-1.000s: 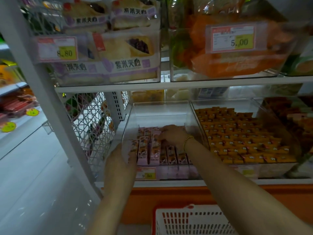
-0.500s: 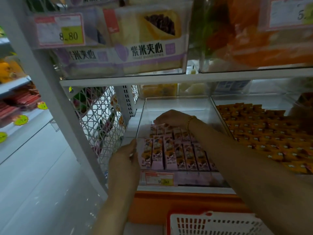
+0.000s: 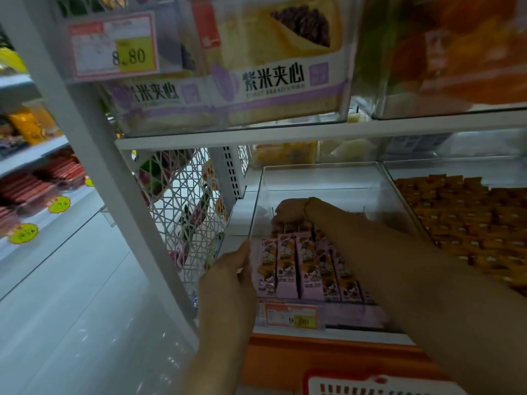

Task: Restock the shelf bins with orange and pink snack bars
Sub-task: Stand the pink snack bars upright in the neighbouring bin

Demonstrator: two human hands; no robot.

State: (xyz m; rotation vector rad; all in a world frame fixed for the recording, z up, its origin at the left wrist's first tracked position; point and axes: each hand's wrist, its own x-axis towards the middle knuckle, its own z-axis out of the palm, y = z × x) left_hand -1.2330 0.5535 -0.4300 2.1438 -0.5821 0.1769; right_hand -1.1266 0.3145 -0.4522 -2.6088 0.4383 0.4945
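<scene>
A clear bin (image 3: 319,178) on the lower shelf holds rows of pink snack bars (image 3: 296,269) standing side by side in its front half. My right hand (image 3: 291,209) reaches over them, fingers curled down over the far ends of the back row. My left hand (image 3: 228,280) rests against the bin's left front corner with fingers fairly straight along the wall. Orange snack bars (image 3: 470,220) fill the neighbouring bin on the right. My right forearm hides the right side of the pink rows.
A price tag (image 3: 291,315) sits on the bin's front. Above is a shelf (image 3: 256,138) with toast bread packs (image 3: 271,69). A white lattice side panel (image 3: 185,206) stands left of the bin. A red and white basket (image 3: 379,386) is below.
My right hand has moved from the middle of the pink bars to the back row. My left hand has stayed at the bin's left front corner. The view has come closer.
</scene>
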